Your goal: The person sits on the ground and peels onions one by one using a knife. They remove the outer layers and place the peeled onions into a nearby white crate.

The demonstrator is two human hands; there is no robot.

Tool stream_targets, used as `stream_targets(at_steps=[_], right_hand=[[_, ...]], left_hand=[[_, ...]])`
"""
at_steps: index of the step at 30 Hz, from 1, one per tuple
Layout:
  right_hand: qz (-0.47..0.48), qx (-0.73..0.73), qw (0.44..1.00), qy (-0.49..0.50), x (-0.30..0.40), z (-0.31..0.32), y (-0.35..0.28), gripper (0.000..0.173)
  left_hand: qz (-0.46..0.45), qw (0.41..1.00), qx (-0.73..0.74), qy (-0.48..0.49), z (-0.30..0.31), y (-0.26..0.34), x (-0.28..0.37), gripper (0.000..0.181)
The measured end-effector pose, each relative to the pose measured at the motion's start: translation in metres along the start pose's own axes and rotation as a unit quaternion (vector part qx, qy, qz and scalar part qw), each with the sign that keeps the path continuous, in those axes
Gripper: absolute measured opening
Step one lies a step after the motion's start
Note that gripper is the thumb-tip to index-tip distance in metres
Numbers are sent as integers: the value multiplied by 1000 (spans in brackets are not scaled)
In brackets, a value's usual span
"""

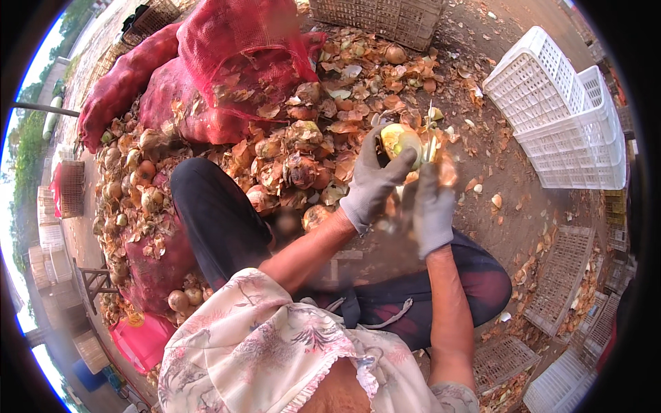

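Note:
My left hand [379, 168], in a grey work glove, grips a partly peeled onion [400, 140] with its pale, yellow-green flesh showing. In my gloved right hand [433, 206] is a knife [429, 131], its thin blade upright along the right side of the onion. The knife's handle is hidden inside the fingers. Brown onion skin [447, 173] hangs blurred beside the right fingers. Below and left of my hands lies a heap of unpeeled onions [302, 170] with dry, papery skins.
Red mesh sacks [227, 67] of onions stand at the upper left. White plastic crates [573, 129] are stacked at the right. A brown crate [382, 20] sits at the top, another crate [563, 273] lower right. Loose skins [356, 77] cover the ground. A pink bag [142, 340] lies lower left.

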State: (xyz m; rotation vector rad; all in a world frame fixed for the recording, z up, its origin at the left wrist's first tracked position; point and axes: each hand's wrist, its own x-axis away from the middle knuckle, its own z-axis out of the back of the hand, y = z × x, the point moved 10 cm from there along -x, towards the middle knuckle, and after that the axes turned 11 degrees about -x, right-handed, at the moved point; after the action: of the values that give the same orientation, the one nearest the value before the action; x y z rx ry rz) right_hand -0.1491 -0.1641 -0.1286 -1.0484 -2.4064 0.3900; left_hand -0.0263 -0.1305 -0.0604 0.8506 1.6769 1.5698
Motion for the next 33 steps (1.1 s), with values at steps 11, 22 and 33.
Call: stream_targets(at_steps=[11, 22, 33], right_hand=[[-47, 162, 986, 17, 28, -51, -11, 34], [-16, -37, 993, 107, 20, -27, -31, 49], [124, 539, 832, 36, 19, -28, -36, 53]], left_hand=[[265, 798, 530, -111, -34, -31, 6, 35], [237, 798, 505, -229, -41, -2, 9, 82], [165, 965, 156, -134, -6, -3, -7, 54]])
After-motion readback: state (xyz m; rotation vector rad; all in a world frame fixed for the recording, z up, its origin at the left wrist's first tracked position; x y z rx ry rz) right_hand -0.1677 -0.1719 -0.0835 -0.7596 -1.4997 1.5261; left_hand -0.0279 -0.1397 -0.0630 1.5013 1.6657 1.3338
